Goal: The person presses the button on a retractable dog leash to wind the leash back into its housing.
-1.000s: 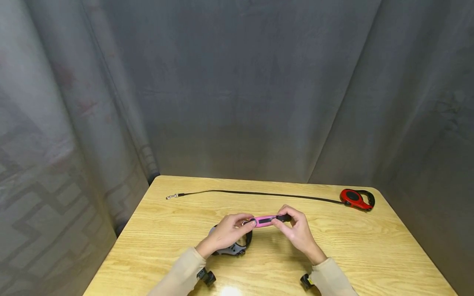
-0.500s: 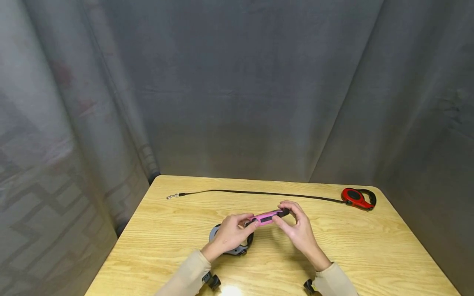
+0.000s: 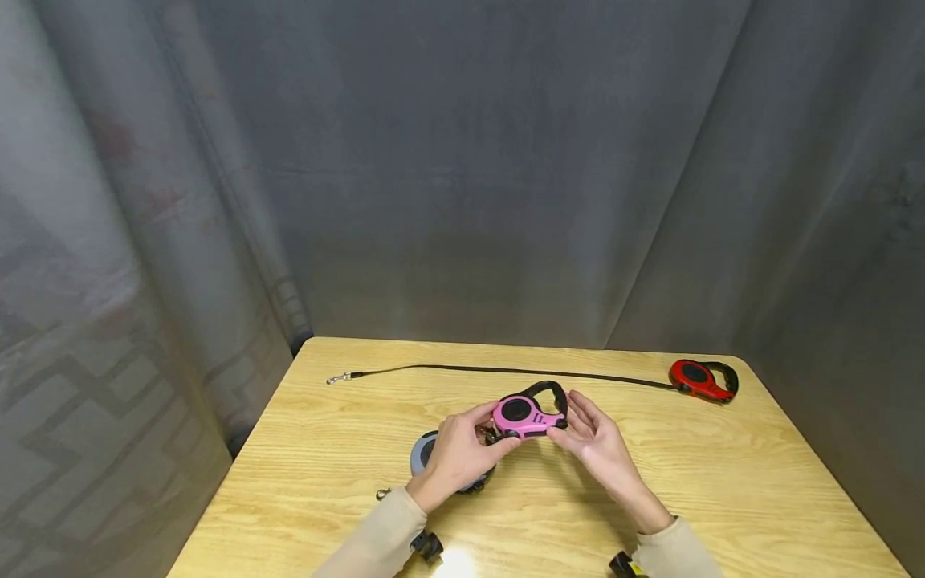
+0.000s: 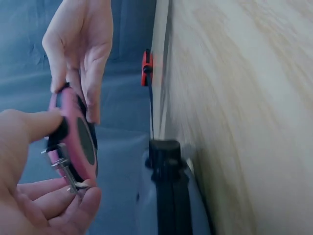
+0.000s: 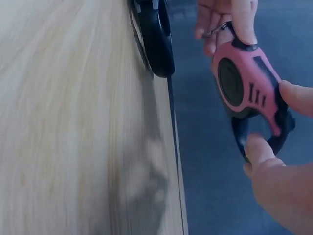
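Pink and black plastic fills your grasp, the pink leash case [image 3: 536,424] raised over the counter [image 3: 737,482] and touching none of it. Your left hand [image 3: 462,451] grips one end, thumb on a dark corner, fingertips at the metal clip [image 4: 62,166]; your right hand [image 3: 605,451] lightly pinches the other end between thumb and fingers. Expect a stiff shell, probably light and hardly fragile — smooth enough to slide, with the clip apt to swing if you let it go. Your surest hold looks to be the black handle [image 3: 561,400], its loop made for fingers; the flat sides should suit a pinch. Under your left hand, a grey leash case [image 3: 421,453] lies partly hidden, so lower with care there. Near the far edge, a black strap [image 3: 506,370] runs to a red leash case [image 3: 697,374] — your widest open wood lies to the right.
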Tool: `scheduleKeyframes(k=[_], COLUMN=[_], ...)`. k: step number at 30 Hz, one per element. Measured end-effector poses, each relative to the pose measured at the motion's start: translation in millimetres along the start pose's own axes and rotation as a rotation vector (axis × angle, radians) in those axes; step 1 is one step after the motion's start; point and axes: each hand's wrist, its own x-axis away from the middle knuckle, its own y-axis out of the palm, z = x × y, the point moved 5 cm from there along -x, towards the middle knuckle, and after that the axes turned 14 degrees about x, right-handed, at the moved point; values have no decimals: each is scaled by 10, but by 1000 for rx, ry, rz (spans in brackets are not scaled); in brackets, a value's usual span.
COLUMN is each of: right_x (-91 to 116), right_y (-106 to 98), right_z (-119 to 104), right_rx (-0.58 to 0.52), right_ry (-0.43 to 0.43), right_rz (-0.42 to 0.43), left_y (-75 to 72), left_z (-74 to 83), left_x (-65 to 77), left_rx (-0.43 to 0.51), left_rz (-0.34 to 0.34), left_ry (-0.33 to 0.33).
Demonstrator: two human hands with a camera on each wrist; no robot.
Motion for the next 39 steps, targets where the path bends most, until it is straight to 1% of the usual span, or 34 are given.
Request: scheduleKeyframes(k=[4, 7, 11, 14, 16, 18, 23, 26, 28, 32, 35, 37, 39], right_x=[-26, -31, -9, 17, 29, 35, 49, 59, 70, 77, 71, 62, 51], right_y=[-66, -114, -164, -189, -202, -223, -278, -285, -288, -289, -283, -281, -285], right_z=[48, 84, 142, 197, 238, 273, 337, 379, 409, 443, 454, 455, 456], right_rx=[1, 42, 189, 295, 334, 398, 545, 575, 588, 584, 576, 584, 603], right_ry=[7, -11, -37, -32, -14, 10, 75, 96, 106, 100, 94, 91, 82], right_rz=[-22, -29, -41, -52, -62, -62, -67, -86, -91, -98, -108, -115, -118], left_y=[115, 185, 245, 286, 321, 368, 502, 567, 603, 665, 709, 736, 755], left_z=[58, 74, 80, 78, 76, 65, 43, 31, 22, 6, 2, -2, 5], left_x=[-29, -38, -31, -24, -27, -34, -47, -50, -54, -78, -87, -90, -95], left_rx=[-106, -164, -202, -213, -228, -246, -331, -385, -405, -446, -472, -478, -461], left_rz=[-1, -2, -17, -39, -54, -71, -119, -139, -153, -179, -206, -221, -228], left_ry=[32, 53, 71, 73, 73, 60, 47, 56, 63, 79, 78, 70, 60])
